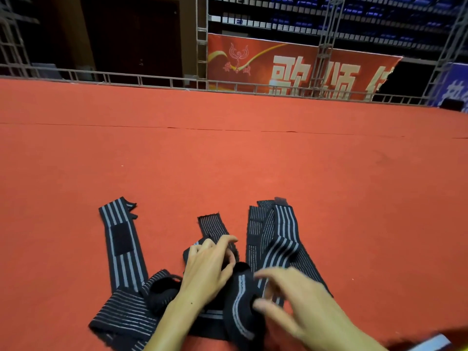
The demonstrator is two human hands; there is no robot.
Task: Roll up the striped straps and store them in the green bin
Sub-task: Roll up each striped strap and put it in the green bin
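Observation:
Several black straps with grey stripes lie on the red carpet in front of me. One long strap [121, 252] stretches away at the left, and a folded bundle of straps [276, 236] lies at the right. My left hand [207, 272] curls its fingers round the middle strap [211, 224]. A partly rolled strap [240, 297] bulges between my hands. My right hand [296, 302], blurred, holds this roll with the thumb against its side. The green bin is not in view.
A small dark rolled piece [162, 290] and a wide striped strap [126, 317] lie at the lower left. The red carpet [228, 160] runs far ahead to a metal railing [152, 81]. Behind it hang a red banner [291, 67] and seating rows.

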